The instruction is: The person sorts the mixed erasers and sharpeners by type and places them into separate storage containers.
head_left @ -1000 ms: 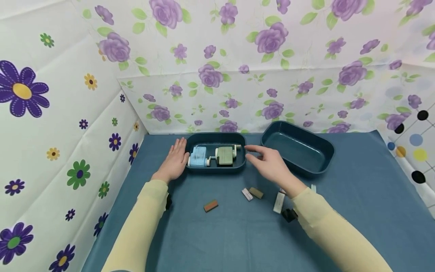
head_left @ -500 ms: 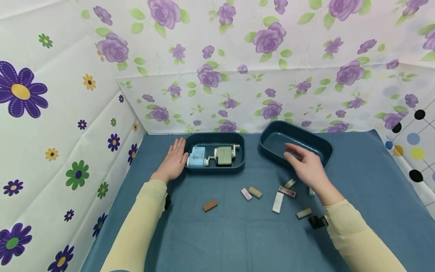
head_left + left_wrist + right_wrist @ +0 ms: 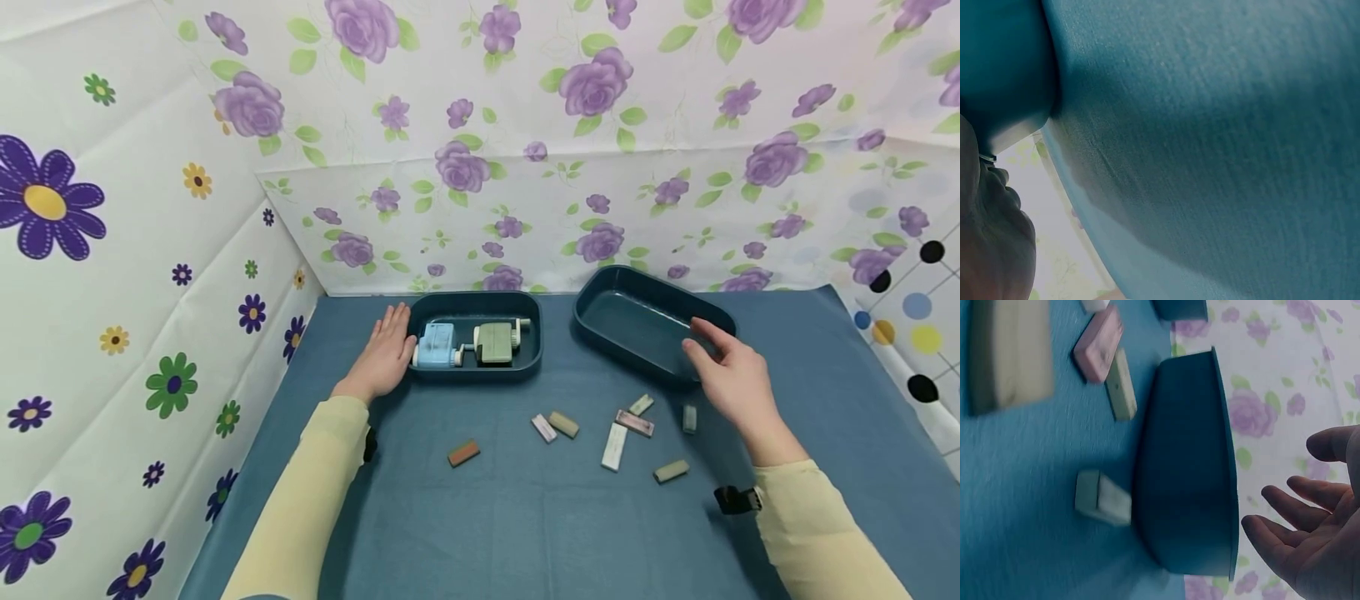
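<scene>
Left hand [image 3: 381, 358], left of centre in the head view: released, fingers straight, laid along the left end of a dark blue tray [image 3: 476, 376]. My left wrist feed is dim and cuts the hand off at the lower left, so I can't make out where its fingertips meet the wall. In that tray, near mid-frame, sit a blue sharpener [image 3: 437, 346] and a green sharpener [image 3: 495, 342] — the small pale parts between them run together at this size.

Right hand [image 3: 738, 383], right of centre: released too, fingers loosely bent, holding nothing. It hides part of the right end of a second tray [image 3: 645, 325]; whether it touches the rim I can't tell. My right wrist feed shows only that tray's outside and crops the hand at the right edge.

Below, on the blue cloth [image 3: 487, 533]: brown block [image 3: 464, 453], tan block [image 3: 564, 424] beside a pale pink block [image 3: 543, 428]. Right of those, white block [image 3: 613, 447], dusky pink block [image 3: 635, 422] and small green block [image 3: 641, 405] bunch together — contact unclear.
</scene>
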{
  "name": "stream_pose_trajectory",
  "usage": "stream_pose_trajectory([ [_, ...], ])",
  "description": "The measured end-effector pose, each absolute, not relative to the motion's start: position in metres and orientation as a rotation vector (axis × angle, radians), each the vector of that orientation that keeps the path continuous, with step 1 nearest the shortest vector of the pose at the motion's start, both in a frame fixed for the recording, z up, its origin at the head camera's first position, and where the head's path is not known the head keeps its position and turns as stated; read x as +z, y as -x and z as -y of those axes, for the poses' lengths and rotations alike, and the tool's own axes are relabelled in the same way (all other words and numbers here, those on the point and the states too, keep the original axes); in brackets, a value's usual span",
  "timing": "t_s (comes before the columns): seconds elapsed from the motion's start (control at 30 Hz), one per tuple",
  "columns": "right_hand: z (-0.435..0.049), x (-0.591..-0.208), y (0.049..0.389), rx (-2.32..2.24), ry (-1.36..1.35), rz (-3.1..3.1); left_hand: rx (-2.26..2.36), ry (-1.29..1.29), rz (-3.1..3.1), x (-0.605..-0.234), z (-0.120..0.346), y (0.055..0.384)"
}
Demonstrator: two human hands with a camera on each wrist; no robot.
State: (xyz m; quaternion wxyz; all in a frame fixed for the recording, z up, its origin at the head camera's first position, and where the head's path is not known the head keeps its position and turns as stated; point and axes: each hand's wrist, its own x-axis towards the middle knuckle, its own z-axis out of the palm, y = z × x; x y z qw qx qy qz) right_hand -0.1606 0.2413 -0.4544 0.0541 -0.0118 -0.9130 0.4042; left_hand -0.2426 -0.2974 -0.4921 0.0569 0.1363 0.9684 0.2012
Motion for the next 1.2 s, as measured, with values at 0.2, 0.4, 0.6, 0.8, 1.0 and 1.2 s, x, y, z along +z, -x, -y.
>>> stream_pose_trajectory([
  [0.2, -0.257, -0.460, 0.157, 1.110, 0.126, 2.779, 0.623, -0.412, -2.934, -0.492, 0.296, 0.242],
  [0.4, -0.270, -0.469, 0.155, 1.021, 0.169, 2.840, 0.634, -0.426, -2.942, -0.495, 0.296, 0.242],
  [0.6, -0.276, -0.477, 0.154, 1.018, 0.152, 2.929, 0.629, -0.427, -2.942, -0.495, 0.296, 0.241],
  [0.8, -0.275, -0.483, 0.159, 1.013, 0.103, 2.986, 0.637, -0.412, -2.938, -0.493, 0.296, 0.242],
  [1.0, -0.273, -0.487, 0.162, 1.002, 0.115, 3.019, 0.634, -0.411, -2.936, -0.494, 0.296, 0.243],
  [1.2, -0.274, -0.490, 0.166, 0.986, 0.077, 3.024, 0.621, -0.403, -2.936, -0.494, 0.297, 0.242],
])
